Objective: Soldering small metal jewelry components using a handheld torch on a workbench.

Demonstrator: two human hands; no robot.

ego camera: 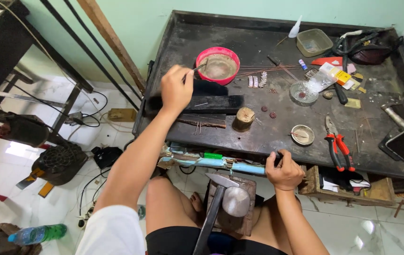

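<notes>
Apparently a dipping or wetting step at a jeweller's bench [268, 137]. Left hand [176, 89] is raised over the dark bench top, fingers pinched together on a thin metal tool, likely tweezers [197, 69], its tip reaching into the pink bowl [218, 65] that holds a greyish liquid. Right hand [284, 171] sits at the front edge of the bench, fingers curled closed on a small dark knob or handle end [277, 158] at the end of a light blue tube [239, 166] that runs along that edge; exactly what it grips is too small to tell.

Just below the left hand lies a black charred block [213, 104], with a short wooden stump [244, 118] beside it. Thin wires [268, 70] lie right of the bowl, small silver pieces [256, 81] nearby. Red-handled pliers [337, 144] lie well to the right, next to a small round dish [302, 134]. A hammer [220, 198] rests on a steel block in front of the knees.

Judgement: work is early to mid; next move likely needs the tweezers lifted out of the bowl steadily and carried to the charred block without dropping whatever the tip carries.
</notes>
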